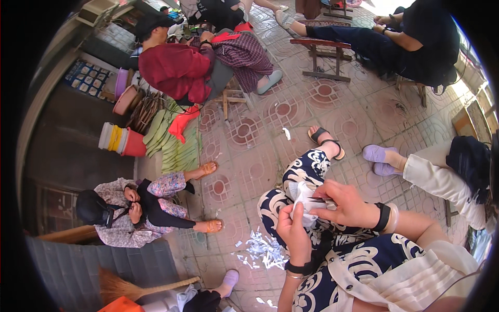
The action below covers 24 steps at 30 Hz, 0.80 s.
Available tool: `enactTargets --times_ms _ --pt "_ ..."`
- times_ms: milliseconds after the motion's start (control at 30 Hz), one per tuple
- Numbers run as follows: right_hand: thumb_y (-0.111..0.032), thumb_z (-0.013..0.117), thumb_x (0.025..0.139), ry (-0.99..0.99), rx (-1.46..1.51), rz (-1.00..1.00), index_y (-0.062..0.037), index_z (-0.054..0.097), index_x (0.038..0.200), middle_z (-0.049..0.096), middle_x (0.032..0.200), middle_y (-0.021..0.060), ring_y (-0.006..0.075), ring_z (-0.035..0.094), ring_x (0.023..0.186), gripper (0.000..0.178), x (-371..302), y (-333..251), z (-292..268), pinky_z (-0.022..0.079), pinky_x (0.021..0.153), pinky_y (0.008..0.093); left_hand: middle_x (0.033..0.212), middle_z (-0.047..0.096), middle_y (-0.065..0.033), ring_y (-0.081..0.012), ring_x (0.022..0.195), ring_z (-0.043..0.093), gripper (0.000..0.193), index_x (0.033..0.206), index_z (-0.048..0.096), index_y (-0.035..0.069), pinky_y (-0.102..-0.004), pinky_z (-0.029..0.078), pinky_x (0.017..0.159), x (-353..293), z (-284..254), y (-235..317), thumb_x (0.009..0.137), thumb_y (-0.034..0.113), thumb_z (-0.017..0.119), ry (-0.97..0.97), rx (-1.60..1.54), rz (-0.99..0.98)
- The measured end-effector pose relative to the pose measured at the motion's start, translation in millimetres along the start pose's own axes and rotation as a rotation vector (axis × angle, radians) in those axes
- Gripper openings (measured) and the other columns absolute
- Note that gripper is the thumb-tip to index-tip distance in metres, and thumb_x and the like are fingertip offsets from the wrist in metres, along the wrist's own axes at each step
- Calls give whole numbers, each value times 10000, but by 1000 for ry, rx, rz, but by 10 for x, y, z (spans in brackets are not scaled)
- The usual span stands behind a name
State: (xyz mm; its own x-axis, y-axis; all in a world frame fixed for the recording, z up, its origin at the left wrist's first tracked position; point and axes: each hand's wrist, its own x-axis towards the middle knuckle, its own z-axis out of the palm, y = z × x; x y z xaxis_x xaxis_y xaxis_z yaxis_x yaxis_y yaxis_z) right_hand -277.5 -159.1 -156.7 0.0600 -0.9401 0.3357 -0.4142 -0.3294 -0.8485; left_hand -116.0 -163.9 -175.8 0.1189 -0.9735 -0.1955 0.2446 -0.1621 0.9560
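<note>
Above my lap, in navy and cream patterned trousers (304, 169), I hold a crumpled thin white piece (304, 195); whether it is cloth or paper I cannot tell. My left hand (295, 236) pinches its lower edge between thumb and fingers. From the right, my right hand (349, 205) is closed around a small dark pointed tool (321, 199), whose tips lie against the white piece. Fingers hide most of the tool, so its exact kind does not show. White scraps (265, 249) lie heaped on the paving left of my knees.
Several people sit around me: one in a dark red top (174, 70), one in a floral outfit (122, 210), one in black (429, 44). A wooden stool (325, 57), stacked buckets (122, 139), green leaves (171, 138) and a straw broom (127, 286) are about.
</note>
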Motion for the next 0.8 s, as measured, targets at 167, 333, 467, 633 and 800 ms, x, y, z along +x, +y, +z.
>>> enactTargets --times_ms 167,333,467,633,800 --pt "-256 792 762 -32 -12 93 -59 588 1034 618 879 106 272 652 781 393 18 -26 -14 518 641 344 858 636 -15 -59 748 569 93 920 602 25 -201 442 683 -10 -9 -9 924 110 639 -15 -6 18" --pt "-239 794 775 25 171 182 -28 584 1032 642 900 111 216 650 788 394 29 36 6 512 665 332 876 628 -14 -59 773 568 61 920 599 25 -206 448 714 -42 -9 39 932 83 614 -66 -22 -4" --pt "-202 786 798 13 241 266 -4 588 992 638 876 95 153 597 745 340 77 -10 -29 486 639 288 878 627 -17 -62 774 569 58 928 597 18 -209 452 723 -45 -75 14 938 75 598 -96 -36 8" --pt "-174 784 806 -12 300 257 -1 587 949 608 834 63 109 532 713 298 86 -48 10 451 610 250 863 620 0 -47 760 551 78 937 599 14 -196 440 695 -62 -133 30 935 91 609 -115 -11 27" --pt "-173 777 819 -130 462 315 -14 583 950 572 833 -1 68 504 772 284 118 -40 80 446 654 235 849 612 23 -28 738 528 101 945 606 13 -181 426 661 -48 -256 -29 929 110 629 -93 36 72"
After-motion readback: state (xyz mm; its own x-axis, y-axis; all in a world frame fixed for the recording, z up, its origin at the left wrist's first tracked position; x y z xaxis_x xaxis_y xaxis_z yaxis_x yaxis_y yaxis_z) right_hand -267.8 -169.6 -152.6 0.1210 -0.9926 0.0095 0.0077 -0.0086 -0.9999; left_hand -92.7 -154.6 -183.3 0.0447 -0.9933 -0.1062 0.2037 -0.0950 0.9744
